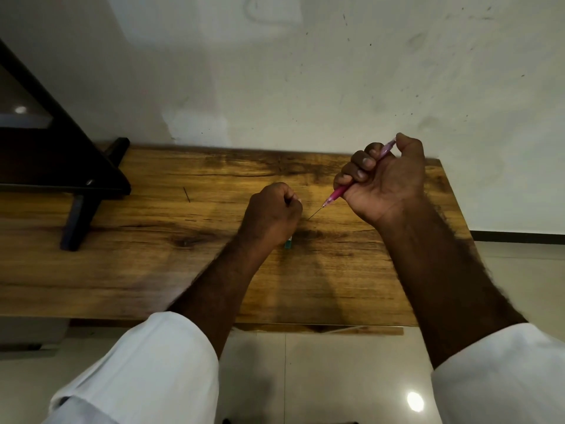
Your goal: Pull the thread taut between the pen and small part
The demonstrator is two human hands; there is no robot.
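Note:
My right hand [383,175] grips a pink mechanical pencil [336,194] in a fist, thumb on its top end, and its tip points down-left with a long thin lead [315,213] sticking out. My left hand [272,214] is curled into a fist just left of that lead, above the wooden table [122,255]. A small teal-ended object [288,242] pokes out below the left fist; the hand hides most of it, and it seems held there. The lead's end nearly reaches the left hand's knuckles.
A dark wooden stand [88,185] with a foot occupies the table's left rear. A short thin lead piece [186,194] lies on the wood left of centre. A stained white wall [305,87] rises behind; tiled floor [321,377] lies below the front edge.

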